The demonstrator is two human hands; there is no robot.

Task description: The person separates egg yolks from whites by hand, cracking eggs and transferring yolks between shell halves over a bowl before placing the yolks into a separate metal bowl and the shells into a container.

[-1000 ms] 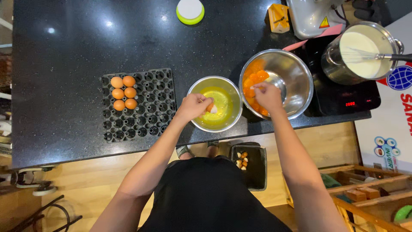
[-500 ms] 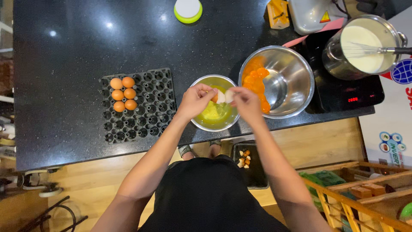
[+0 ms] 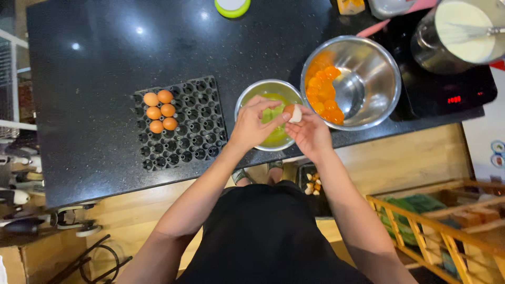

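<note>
Fingers [image 3: 273, 120] of both hands grip cracked brown egg [image 3: 292, 112], white inside, over small bowl [image 3: 247, 97].

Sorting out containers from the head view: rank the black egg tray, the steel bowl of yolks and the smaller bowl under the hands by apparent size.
1. Black egg tray
2. Steel bowl of yolks
3. Smaller bowl, partly hidden

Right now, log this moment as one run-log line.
left hand: on egg | right hand: on egg | egg: over small bowl | large bowl: yolks | tray: six eggs

Glossy speckled black stone counter [image 3: 94, 79], shiny steel bowls [image 3: 376, 79], matt black plastic egg tray [image 3: 197, 131]
</note>
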